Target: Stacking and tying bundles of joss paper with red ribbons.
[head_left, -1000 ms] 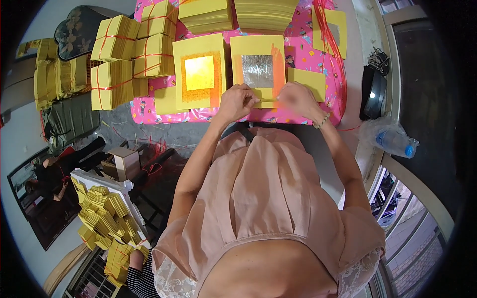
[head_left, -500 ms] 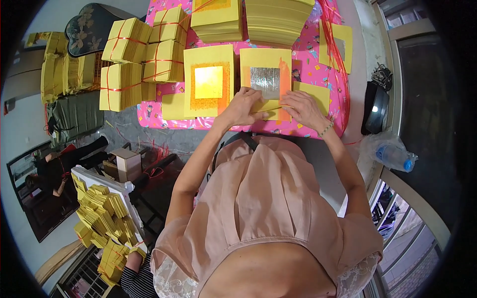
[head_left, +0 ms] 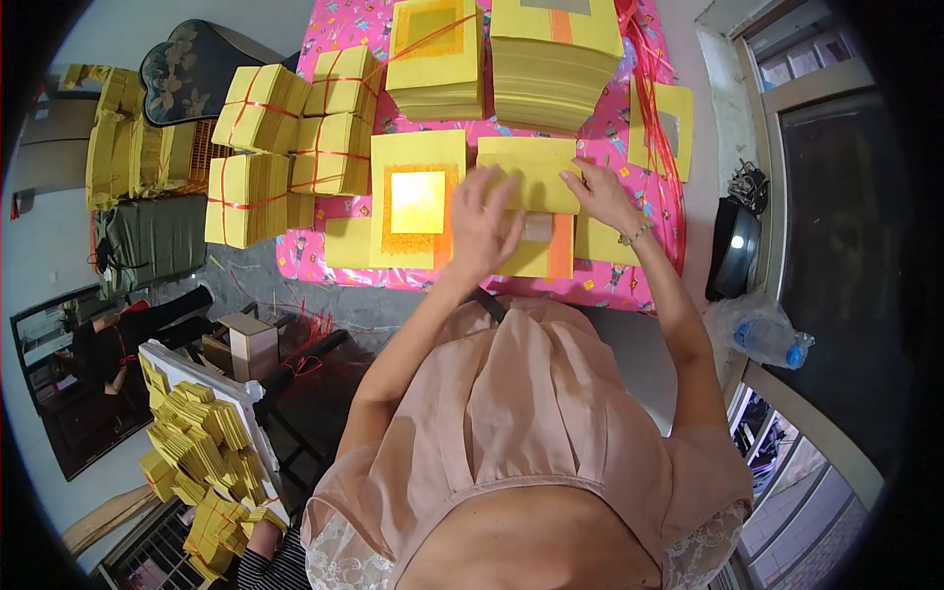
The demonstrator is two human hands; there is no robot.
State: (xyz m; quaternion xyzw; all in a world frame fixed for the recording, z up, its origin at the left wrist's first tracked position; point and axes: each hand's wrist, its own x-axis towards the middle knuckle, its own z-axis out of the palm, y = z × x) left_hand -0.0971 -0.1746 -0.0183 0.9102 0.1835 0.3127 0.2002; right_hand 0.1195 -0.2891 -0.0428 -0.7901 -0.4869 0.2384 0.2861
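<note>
A yellow paper sheet (head_left: 521, 175), folded with its plain side up, lies over a sheet with a silver square and an orange strip (head_left: 560, 246). My right hand (head_left: 608, 202) has its thumb and fingers closed at the folded sheet's right edge. Over the left part of these papers is my left hand (head_left: 482, 224), fingers spread and slightly blurred, gripping nothing. It covers part of the silver square. Beside it on the left lies a yellow sheet with a shiny gold square (head_left: 418, 202) in an orange border.
Tall yellow paper stacks (head_left: 551, 84) stand at the far side of the pink patterned tablecloth (head_left: 339, 285). Bundles tied with red string (head_left: 246, 197) are on the left. Red strands (head_left: 654, 128) hang at the right. A plastic bottle (head_left: 767, 339) lies farther right. Another person's striped sleeve (head_left: 270, 560) shows lower left.
The paper's near edge, which both hands were folding, is now turned up toward the far side. My left hand has lifted and opened; my right hand has moved to the sheet's right edge.
</note>
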